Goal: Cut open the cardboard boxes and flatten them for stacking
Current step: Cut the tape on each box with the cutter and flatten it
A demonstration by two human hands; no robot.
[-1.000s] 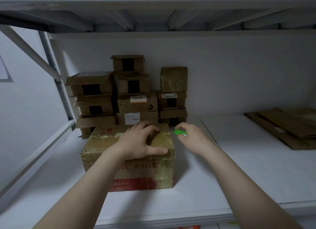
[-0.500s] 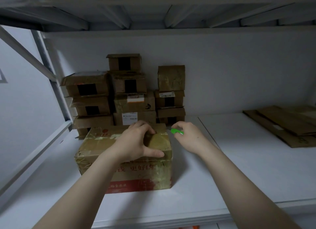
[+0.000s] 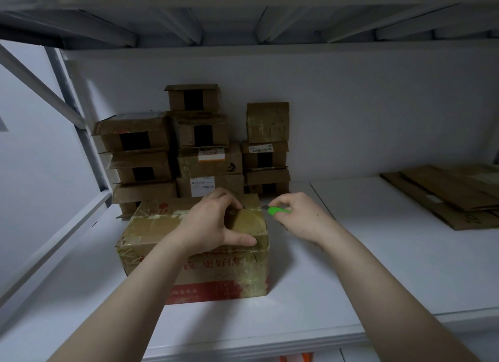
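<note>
A taped brown cardboard box (image 3: 162, 229) with red print on its front stands on the white shelf (image 3: 337, 275). My left hand (image 3: 213, 224) lies over the box's top right, fingers curled at the far edge and thumb along the near edge. My right hand (image 3: 302, 218) pinches a green utility knife (image 3: 276, 210). Its blade tip points left at the box's top right far corner. Whether the blade touches the tape is too small to tell.
Several closed cardboard boxes (image 3: 205, 156) are stacked against the back wall behind the box. Flattened cardboard sheets (image 3: 445, 197) lie at the far right of the shelf. A metal upright (image 3: 78, 126) and brace stand at the left. Another shelf hangs overhead.
My right hand has brought the knife slightly left, closer to the box's corner. My left hand keeps its hold on the box top.
</note>
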